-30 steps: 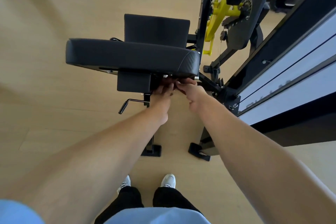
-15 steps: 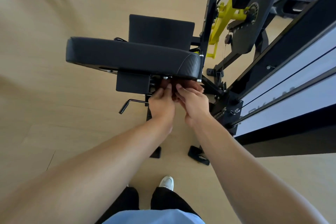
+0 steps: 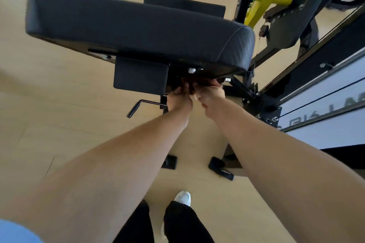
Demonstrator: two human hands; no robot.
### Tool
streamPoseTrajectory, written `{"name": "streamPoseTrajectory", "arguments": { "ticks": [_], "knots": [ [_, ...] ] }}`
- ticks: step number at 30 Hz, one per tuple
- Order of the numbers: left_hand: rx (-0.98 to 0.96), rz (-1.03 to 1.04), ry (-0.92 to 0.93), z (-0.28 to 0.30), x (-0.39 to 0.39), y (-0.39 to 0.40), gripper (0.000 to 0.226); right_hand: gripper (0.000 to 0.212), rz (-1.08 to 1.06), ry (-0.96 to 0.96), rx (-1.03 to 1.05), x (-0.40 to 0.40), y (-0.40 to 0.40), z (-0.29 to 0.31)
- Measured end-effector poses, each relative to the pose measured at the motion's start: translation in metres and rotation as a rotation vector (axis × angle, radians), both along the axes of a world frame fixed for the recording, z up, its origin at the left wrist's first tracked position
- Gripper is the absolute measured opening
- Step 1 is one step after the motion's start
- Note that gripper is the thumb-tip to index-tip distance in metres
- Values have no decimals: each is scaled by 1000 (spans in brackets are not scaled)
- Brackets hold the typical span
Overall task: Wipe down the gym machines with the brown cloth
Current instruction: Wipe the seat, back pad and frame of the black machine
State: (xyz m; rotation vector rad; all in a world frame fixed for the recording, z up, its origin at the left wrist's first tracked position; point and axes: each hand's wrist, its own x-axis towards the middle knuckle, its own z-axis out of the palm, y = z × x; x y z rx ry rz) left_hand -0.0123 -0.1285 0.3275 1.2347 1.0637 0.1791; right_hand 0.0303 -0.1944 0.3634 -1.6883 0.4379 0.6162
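A black padded seat (image 3: 138, 29) of a gym machine fills the upper middle of the head view. Both my hands reach under its front right corner. My left hand (image 3: 178, 99) and my right hand (image 3: 210, 94) are side by side, fingers curled around a dark reddish-brown cloth (image 3: 192, 83) pressed against the black metal bracket beneath the pad. Most of the cloth is hidden in shadow and behind my fingers.
A black crank handle (image 3: 138, 106) sticks out left below the seat. The machine's yellow arm (image 3: 264, 0) and black frame rise at the upper right. A white panel with cables (image 3: 325, 104) runs along the right. Black feet (image 3: 221, 167) rest on the wooden floor.
My view has come much closer to the seat. Both hands have pushed further up under the pad with the cloth and closed tighter together.
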Motion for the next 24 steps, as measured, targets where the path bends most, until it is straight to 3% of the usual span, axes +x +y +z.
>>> {"name": "streamPoseTrajectory", "arguments": {
  "ticks": [4,8,11,15,17,21,24],
  "knots": [
    [-93,-20,11,9,-24,5,22,8,24,-24,26,-19,0,14],
    [-172,-15,-31,43,-77,6,18,17,-86,142,297,-80,-5,47],
    [-113,49,-100,81,-118,11,20,14,-91,191,382,-121,5,72],
    [-2,67,-182,133,-161,21,25,16,-85,111,457,-161,21,96],
    [7,47,-202,139,-166,32,24,6,-71,97,445,-167,30,94],
    [123,-80,-64,110,-149,63,24,7,-26,81,252,-151,48,85],
    [112,-160,54,94,-128,88,32,28,42,2,140,-128,60,86]
  ]
}}
